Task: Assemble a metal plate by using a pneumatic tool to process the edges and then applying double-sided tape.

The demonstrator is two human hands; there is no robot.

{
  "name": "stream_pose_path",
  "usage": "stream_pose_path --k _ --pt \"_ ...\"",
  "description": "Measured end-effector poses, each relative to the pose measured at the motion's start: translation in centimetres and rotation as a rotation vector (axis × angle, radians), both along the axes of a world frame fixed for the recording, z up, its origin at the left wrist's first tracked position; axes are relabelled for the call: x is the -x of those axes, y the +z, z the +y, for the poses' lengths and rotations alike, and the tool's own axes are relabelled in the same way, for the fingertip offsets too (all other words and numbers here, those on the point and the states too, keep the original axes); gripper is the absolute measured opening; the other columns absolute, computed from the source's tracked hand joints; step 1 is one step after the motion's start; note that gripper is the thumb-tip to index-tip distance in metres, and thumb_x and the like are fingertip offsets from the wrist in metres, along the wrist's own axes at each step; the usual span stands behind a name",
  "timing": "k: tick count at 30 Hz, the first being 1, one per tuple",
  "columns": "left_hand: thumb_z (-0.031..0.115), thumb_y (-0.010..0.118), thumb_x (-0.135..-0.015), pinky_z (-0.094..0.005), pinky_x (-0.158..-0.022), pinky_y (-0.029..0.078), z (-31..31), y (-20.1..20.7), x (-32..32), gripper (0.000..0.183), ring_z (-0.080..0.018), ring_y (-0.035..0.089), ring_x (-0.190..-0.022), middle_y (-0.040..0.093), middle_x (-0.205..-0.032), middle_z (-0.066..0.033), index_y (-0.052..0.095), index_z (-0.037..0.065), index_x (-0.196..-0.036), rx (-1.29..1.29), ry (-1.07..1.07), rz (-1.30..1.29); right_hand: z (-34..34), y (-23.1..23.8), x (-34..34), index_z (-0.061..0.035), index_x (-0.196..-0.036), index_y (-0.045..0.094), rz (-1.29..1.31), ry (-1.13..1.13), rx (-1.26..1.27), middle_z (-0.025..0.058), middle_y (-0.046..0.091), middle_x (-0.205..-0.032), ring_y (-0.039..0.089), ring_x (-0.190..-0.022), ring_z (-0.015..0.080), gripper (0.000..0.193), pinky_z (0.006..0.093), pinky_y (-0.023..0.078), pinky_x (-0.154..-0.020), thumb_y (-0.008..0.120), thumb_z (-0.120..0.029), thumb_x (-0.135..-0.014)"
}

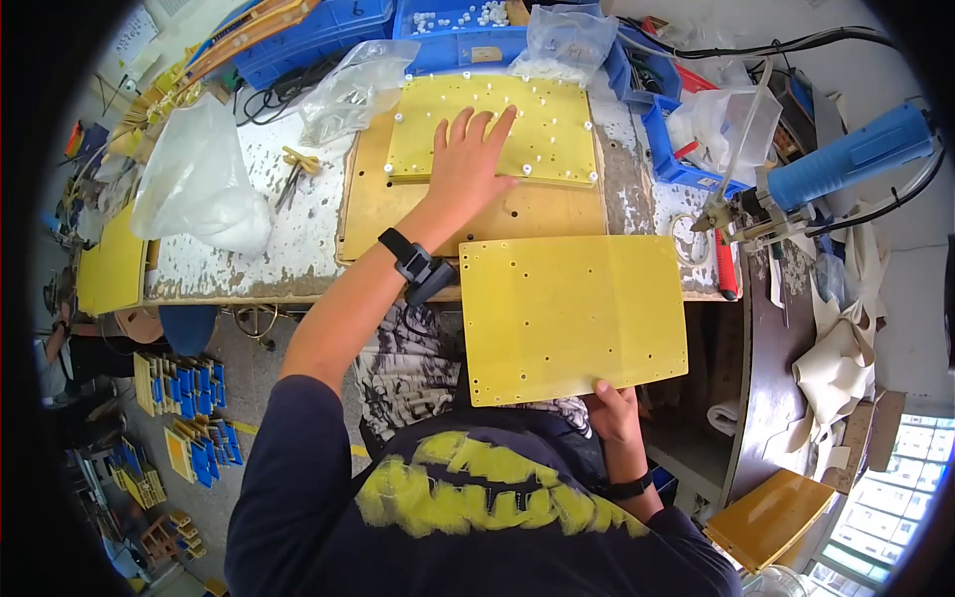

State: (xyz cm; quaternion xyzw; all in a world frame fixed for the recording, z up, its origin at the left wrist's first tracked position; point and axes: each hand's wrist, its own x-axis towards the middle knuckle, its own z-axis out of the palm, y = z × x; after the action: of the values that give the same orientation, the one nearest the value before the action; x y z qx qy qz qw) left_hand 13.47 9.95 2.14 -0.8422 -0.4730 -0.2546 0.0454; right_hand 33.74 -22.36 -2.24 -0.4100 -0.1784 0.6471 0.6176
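Observation:
My left hand (468,154) lies flat, fingers spread, on a yellow drilled panel (542,109) that has small white spacers along its edges. That panel rests on a larger tan board (373,204) on the workbench. My right hand (612,406) grips the near edge of a second yellow panel with holes (572,313), holding it flat over my lap in front of the bench edge. A black band is on each wrist.
The worn white workbench (288,239) carries clear plastic bags (199,184), pliers (293,174) and blue bins (448,40) of white parts. A blue powered screwdriver (846,159) hangs at the right. Stacks of yellow boards lie at left (109,264) and lower right (771,517).

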Motion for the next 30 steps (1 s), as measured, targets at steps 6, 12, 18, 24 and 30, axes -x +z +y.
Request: stream_pose_path --k 6,12,18,24,30 --pt "0.033 0.085 -0.065 -0.0588 -0.107 0.028 0.1 0.1 0.4 0.096 -0.0341 0.037 -0.132 0.048 -0.132 -0.0116 0.035 0.019 -0.145 0.005 -0.006 -0.003 1.6 0.0 1.2 -0.0039 -0.138 0.04 -0.022 0.018 -0.009 0.0122 0.052 -0.133 0.052 -0.122 0.0286 0.057 0.0436 0.044 -0.101 0.064 -0.015 -0.088" --pt "0.028 0.078 -0.076 -0.0483 -0.108 0.032 -1.6 3.6 6.0 0.073 -0.0332 0.042 -0.13 0.051 -0.135 -0.0141 0.046 0.011 -0.139 0.201 -0.051 -0.224 3.9 -1.6 2.0 -0.0075 -0.133 0.046 0.04 0.101 -0.032 0.0111 0.059 -0.123 0.062 -0.105 0.0251 0.043 0.0411 0.055 -0.083 0.06 -0.015 -0.093" --pt "0.018 0.068 -0.088 -0.033 -0.1 0.042 -9.9 2.6 14.9 0.04 -0.0239 0.058 -0.114 0.063 -0.121 -0.0136 0.06 0.003 -0.124 0.394 0.087 -0.687 6.3 -2.6 4.4 -0.0046 -0.129 0.05 0.051 0.158 -0.018 0.0124 0.062 -0.118 0.065 -0.099 0.0248 0.033 0.0398 0.055 -0.084 0.054 -0.014 -0.097" --pt "0.014 0.067 -0.088 -0.0307 -0.088 0.048 -15.1 -0.7 15.4 0.035 -0.0171 0.061 -0.104 0.065 -0.117 -0.0101 0.061 0.002 -0.121 0.603 0.275 -0.774 7.8 -1.9 6.4 0.0007 -0.126 0.051 -0.086 0.309 0.089 0.0144 0.066 -0.106 0.068 -0.089 0.0253 0.033 0.0375 0.057 -0.08 0.052 -0.02 -0.099" --pt "0.009 0.063 -0.091 -0.0288 -0.08 0.051 -14.4 -1.9 14.2 0.033 -0.0168 0.062 -0.095 0.065 -0.111 -0.0097 0.059 -0.002 -0.121 0.614 0.198 -0.806 8.6 -2.0 5.6 0.0026 -0.102 0.065 -0.367 0.679 0.061 0.0096 0.069 -0.086 0.068 -0.079 0.0174 0.037 0.0287 0.054 -0.071 0.056 -0.034 -0.098"
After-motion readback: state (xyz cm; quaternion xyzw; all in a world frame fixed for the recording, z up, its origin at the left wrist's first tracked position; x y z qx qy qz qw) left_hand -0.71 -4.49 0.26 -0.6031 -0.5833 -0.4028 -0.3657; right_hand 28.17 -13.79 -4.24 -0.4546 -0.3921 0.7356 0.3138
